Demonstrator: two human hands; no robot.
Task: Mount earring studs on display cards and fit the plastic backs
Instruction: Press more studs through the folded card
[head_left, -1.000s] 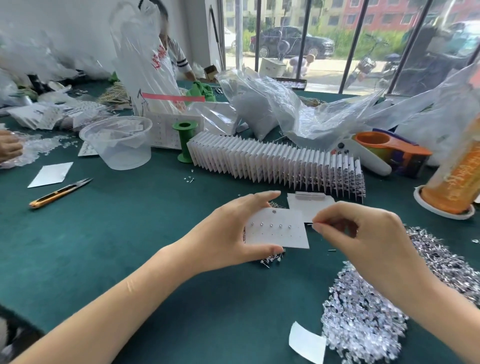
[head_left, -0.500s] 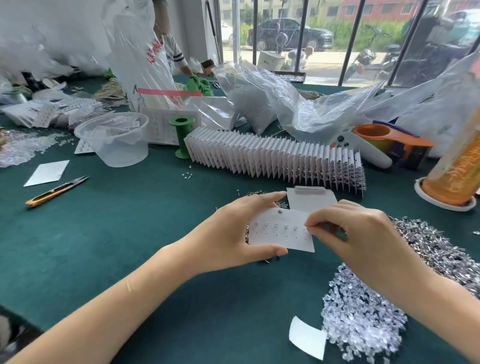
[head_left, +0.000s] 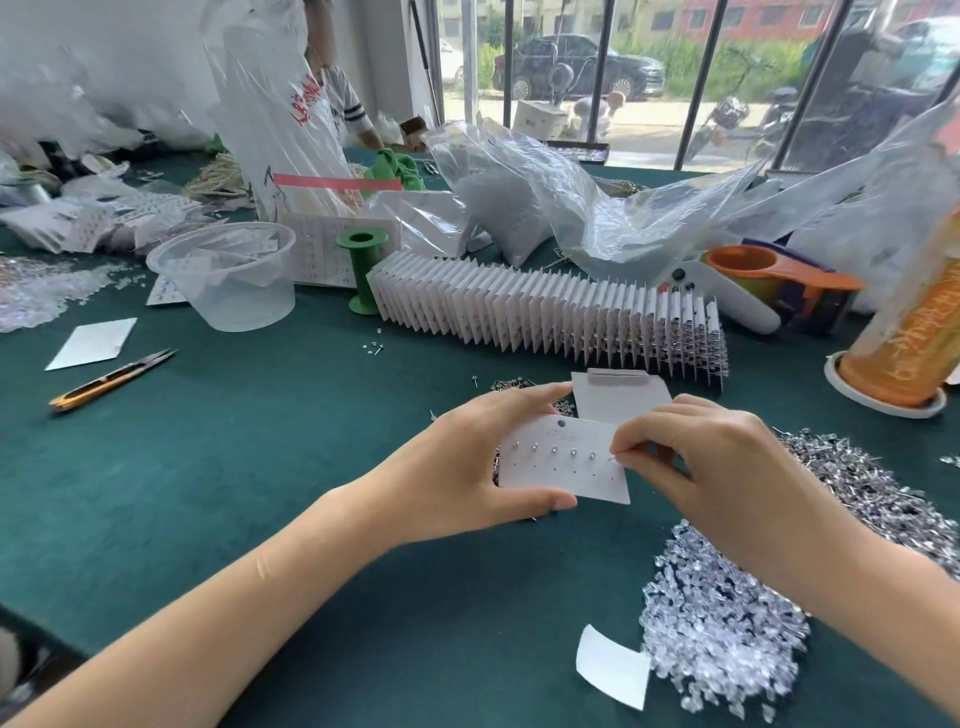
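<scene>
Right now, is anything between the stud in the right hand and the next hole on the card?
Nothing visible. The right hand pinches the stud with its tip at the card, just right of the five mounted studs; the left hand grips the card's left edge.

Printed text on display card (head_left: 563, 475) too small to read. Left edge of card hidden behind left hand (head_left: 467, 467). Stud (head_left: 613, 458) mostly hidden by right hand (head_left: 727, 467) fingers (head_left: 631, 457). Orange cylinder (head_left: 914, 332) cut off at right edge. Heap of plastic backs (head_left: 722, 623) too fine to count.
</scene>
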